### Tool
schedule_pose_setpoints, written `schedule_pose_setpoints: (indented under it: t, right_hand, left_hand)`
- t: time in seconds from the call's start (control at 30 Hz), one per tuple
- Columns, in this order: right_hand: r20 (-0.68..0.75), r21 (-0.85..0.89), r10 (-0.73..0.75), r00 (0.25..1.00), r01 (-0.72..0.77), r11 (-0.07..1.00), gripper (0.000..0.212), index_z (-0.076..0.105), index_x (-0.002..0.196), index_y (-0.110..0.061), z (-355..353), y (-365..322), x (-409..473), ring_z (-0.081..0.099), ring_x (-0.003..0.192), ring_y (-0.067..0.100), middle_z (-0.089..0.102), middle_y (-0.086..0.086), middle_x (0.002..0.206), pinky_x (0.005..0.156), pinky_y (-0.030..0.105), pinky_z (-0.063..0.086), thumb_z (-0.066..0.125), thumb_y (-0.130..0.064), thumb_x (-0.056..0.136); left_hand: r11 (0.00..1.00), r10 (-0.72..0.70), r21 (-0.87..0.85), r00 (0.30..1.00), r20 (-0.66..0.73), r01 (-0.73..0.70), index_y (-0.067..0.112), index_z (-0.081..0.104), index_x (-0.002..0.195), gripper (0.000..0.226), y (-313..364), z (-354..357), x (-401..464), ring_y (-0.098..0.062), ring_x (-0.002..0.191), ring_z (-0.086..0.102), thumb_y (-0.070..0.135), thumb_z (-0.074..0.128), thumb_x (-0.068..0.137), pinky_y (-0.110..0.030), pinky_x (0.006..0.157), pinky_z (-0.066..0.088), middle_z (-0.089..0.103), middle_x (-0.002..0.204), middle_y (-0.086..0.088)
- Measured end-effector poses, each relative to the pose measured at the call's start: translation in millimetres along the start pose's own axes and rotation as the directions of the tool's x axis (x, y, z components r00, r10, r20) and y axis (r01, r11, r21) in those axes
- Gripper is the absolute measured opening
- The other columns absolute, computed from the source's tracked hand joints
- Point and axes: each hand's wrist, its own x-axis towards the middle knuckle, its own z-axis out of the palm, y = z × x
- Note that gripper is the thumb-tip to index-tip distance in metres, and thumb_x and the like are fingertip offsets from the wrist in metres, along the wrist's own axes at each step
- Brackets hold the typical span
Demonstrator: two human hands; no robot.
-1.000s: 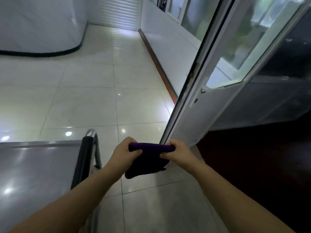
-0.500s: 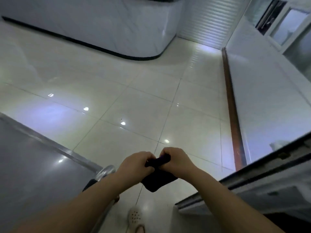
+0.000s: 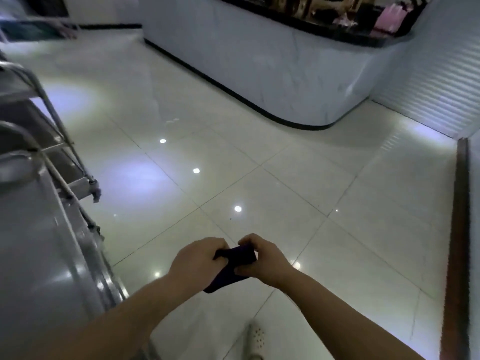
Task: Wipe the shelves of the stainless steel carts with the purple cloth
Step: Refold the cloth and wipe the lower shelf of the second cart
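Note:
A folded purple cloth (image 3: 231, 268) hangs between both hands above the tiled floor, low in the middle of the view. My left hand (image 3: 196, 261) grips its left edge and my right hand (image 3: 262, 259) pinches its right edge, knuckles nearly touching. The nearest stainless steel cart (image 3: 36, 255) fills the lower left, its flat top shelf beside my left forearm. A second steel cart (image 3: 39, 131) with lower shelves and a caster stands farther back along the left edge.
Glossy white floor tiles (image 3: 259, 165) stretch ahead. A curved white counter (image 3: 272, 61) with a dark top stands at the back. A white wall with a brown baseboard (image 3: 459, 229) runs down the right. My white shoe (image 3: 255, 341) shows at the bottom.
The view has swung left: the glass door is gone and a second cart has come into sight. Both hands still hold the cloth and have bunched it closer together.

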Motion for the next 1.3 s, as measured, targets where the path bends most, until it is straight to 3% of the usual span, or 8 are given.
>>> schedule_pose_setpoints:
  t: [0.27, 0.43, 0.53, 0.63, 0.73, 1.03, 1.2, 1.3]
  right_hand:
    - [0.31, -0.251, -0.248, 0.918, 0.331, 0.91, 0.037, 0.06, 0.111, -0.021, -10, -22, 190, 0.063, 0.094, 0.017, 0.068, -0.002, 0.105, 0.083, 0.031, 0.053, 0.074, -0.03, 0.077]
    - [0.472, -0.282, -0.39, 0.79, 0.555, 0.783, 0.019, 0.051, 0.088, -0.025, 12, -61, 253, 0.057, 0.074, 0.013, 0.061, -0.007, 0.083, 0.057, 0.019, 0.042, 0.067, -0.029, 0.079]
    - [0.535, -0.238, -0.481, 0.695, 0.67, 0.703, 0.022, 0.05, 0.093, -0.03, 46, -82, 277, 0.052, 0.072, 0.008, 0.052, -0.016, 0.078, 0.053, 0.012, 0.032, 0.064, -0.031, 0.077]
    - [0.592, -0.198, -0.538, 0.6, 0.755, 0.625, 0.032, 0.056, 0.105, -0.029, 85, -96, 303, 0.053, 0.082, 0.012, 0.052, -0.014, 0.085, 0.063, 0.022, 0.04, 0.065, -0.032, 0.074]
    - [0.663, -0.201, -0.55, 0.508, 0.829, 0.522, 0.027, 0.059, 0.103, -0.02, 124, -105, 336, 0.055, 0.084, 0.017, 0.061, -0.004, 0.091, 0.072, 0.029, 0.044, 0.067, -0.032, 0.08]
    - [0.767, -0.376, -0.268, 0.583, 0.747, 0.549, 0.018, 0.043, 0.067, -0.023, 198, -158, 462, 0.048, 0.065, 0.009, 0.05, -0.007, 0.075, 0.05, 0.023, 0.032, 0.056, -0.025, 0.078]
    - [0.835, -0.398, -0.212, 0.509, 0.822, 0.407, 0.008, 0.049, 0.078, -0.027, 237, -159, 524, 0.053, 0.068, 0.013, 0.051, -0.01, 0.069, 0.054, 0.023, 0.035, 0.055, -0.032, 0.081]
    - [0.862, -0.341, -0.251, 0.439, 0.871, 0.354, 0.011, 0.058, 0.091, -0.024, 271, -162, 555, 0.056, 0.071, 0.014, 0.056, -0.01, 0.076, 0.052, 0.02, 0.033, 0.056, -0.032, 0.084]
  left_hand:
    - [0.887, -0.438, -0.248, 0.881, -0.179, 0.391, 0.031, 0.056, 0.086, 0.017, -34, -34, 85, -0.01, 0.081, 0.06, 0.015, 0.052, 0.091, -0.023, 0.071, 0.05, 0.062, 0.085, 0.008]
    - [0.699, -0.704, -0.435, 0.655, -0.275, 0.568, 0.019, 0.057, 0.085, 0.011, -64, -36, 86, -0.018, 0.08, 0.061, 0.013, 0.05, 0.092, -0.028, 0.069, 0.046, 0.063, 0.083, -0.002]
    - [0.564, -0.812, -0.644, 0.489, -0.318, 0.517, 0.02, 0.059, 0.085, 0.015, -89, -34, 74, -0.018, 0.079, 0.062, 0.01, 0.05, 0.092, -0.032, 0.072, 0.05, 0.064, 0.08, -0.002]
    - [0.483, -0.868, -0.761, 0.352, -0.351, 0.432, 0.028, 0.06, 0.085, 0.022, -120, -35, 70, -0.012, 0.079, 0.062, 0.01, 0.052, 0.092, -0.029, 0.071, 0.05, 0.065, 0.081, 0.003]
    - [0.423, -0.901, -0.792, 0.301, -0.314, 0.44, 0.032, 0.06, 0.083, 0.023, -158, -40, 80, -0.009, 0.077, 0.063, 0.013, 0.052, 0.092, -0.023, 0.066, 0.05, 0.065, 0.081, 0.004]
    - [0.266, -0.963, -0.802, 0.189, -0.194, 0.535, 0.016, 0.063, 0.091, 0.012, -290, -66, 133, -0.018, 0.082, 0.064, 0.01, 0.053, 0.09, -0.034, 0.076, 0.052, 0.065, 0.084, -0.004]
    - [0.227, -0.971, -0.707, 0.102, -0.215, 0.67, 0.02, 0.066, 0.098, 0.012, -362, -48, 163, -0.004, 0.083, 0.049, 0.017, 0.056, 0.092, -0.014, 0.067, 0.041, 0.051, 0.098, 0.005]
    - [0.117, -0.986, -0.761, -0.018, -0.167, 0.639, 0.023, 0.066, 0.106, 0.017, -408, -33, 177, -0.008, 0.09, 0.052, 0.019, 0.056, 0.093, -0.022, 0.078, 0.048, 0.046, 0.103, 0.006]
